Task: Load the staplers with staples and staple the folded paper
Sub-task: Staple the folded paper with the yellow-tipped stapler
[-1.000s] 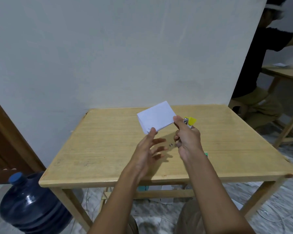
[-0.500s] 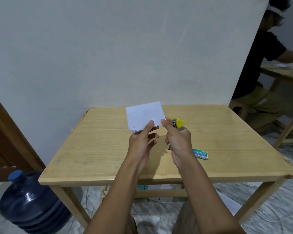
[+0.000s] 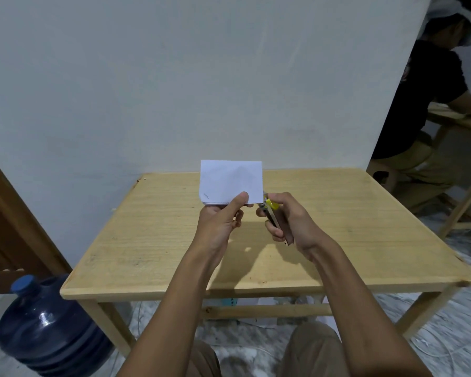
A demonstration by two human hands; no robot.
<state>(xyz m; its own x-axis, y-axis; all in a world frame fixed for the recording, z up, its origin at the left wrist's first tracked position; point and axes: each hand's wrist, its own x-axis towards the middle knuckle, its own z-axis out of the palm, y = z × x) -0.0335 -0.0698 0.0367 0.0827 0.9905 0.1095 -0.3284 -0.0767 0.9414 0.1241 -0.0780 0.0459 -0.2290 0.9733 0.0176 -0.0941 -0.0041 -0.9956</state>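
The left hand pinches the folded paper at its lower edge (one staple shows near its left corner). Just right of it, the right hand grips the yellow stapler, its nose at the paper's right corner.

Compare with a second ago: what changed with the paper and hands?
The left hand, open a second ago, now pinches the folded paper, which turned from tilted to level. The right hand still grips the yellow stapler, now at the paper's lower right corner. The table is unchanged.
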